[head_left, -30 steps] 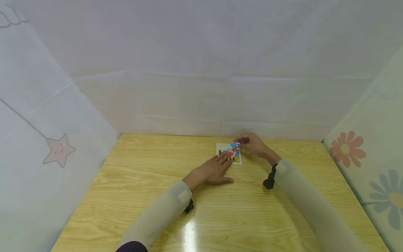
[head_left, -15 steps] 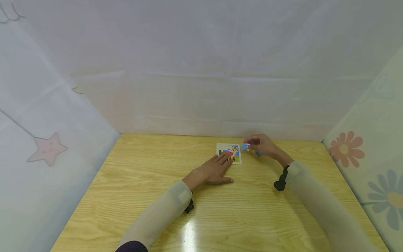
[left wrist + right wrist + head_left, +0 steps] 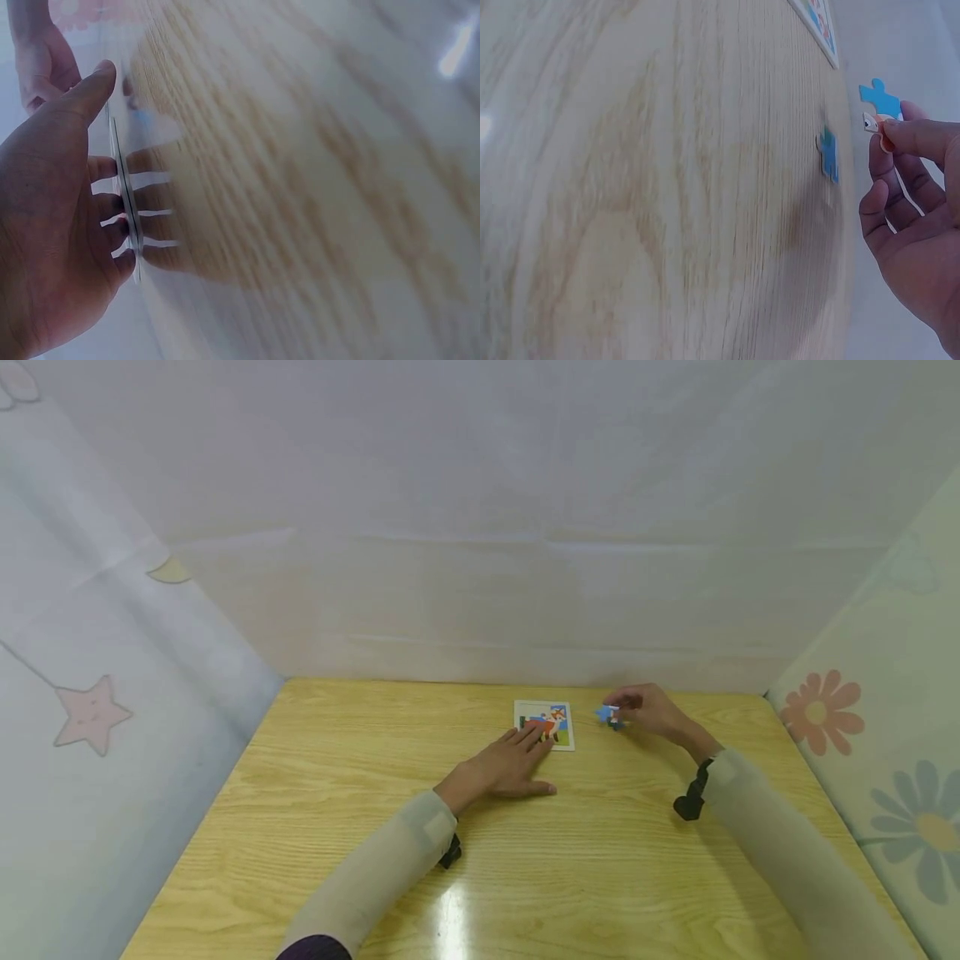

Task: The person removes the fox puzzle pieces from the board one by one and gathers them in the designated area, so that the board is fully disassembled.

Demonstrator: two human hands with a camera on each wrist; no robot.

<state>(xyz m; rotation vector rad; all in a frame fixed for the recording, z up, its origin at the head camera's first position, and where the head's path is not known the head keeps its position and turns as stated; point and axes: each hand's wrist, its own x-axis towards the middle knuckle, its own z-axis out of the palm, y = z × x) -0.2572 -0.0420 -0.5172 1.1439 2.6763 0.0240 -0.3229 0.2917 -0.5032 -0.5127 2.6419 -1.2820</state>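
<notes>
A small jigsaw puzzle in a white-edged tray (image 3: 571,727) lies near the table's far edge, with a fox picture in it. My left hand (image 3: 512,768) rests with straight fingers across the tray's lower left part, hiding some of the picture. To the right of the tray, my right hand (image 3: 652,710) is raised and pinches a jigsaw piece (image 3: 880,97) between thumb and fingers. This piece is blue with orange and white print and a dark eye. Below it, a second blue jigsaw piece (image 3: 828,155) lies on the table.
The wooden table (image 3: 360,760) runs back to a pale cloth wall (image 3: 435,602). Printed cloth hangs at both sides, with a star (image 3: 93,716) on the left and flowers (image 3: 821,712) on the right. Bright glare (image 3: 452,918) shows on the near tabletop.
My right hand has moved rightward from the tray's upper right corner, carrying the pinched jigsaw piece over the loose one. My left hand has stayed on the tray.
</notes>
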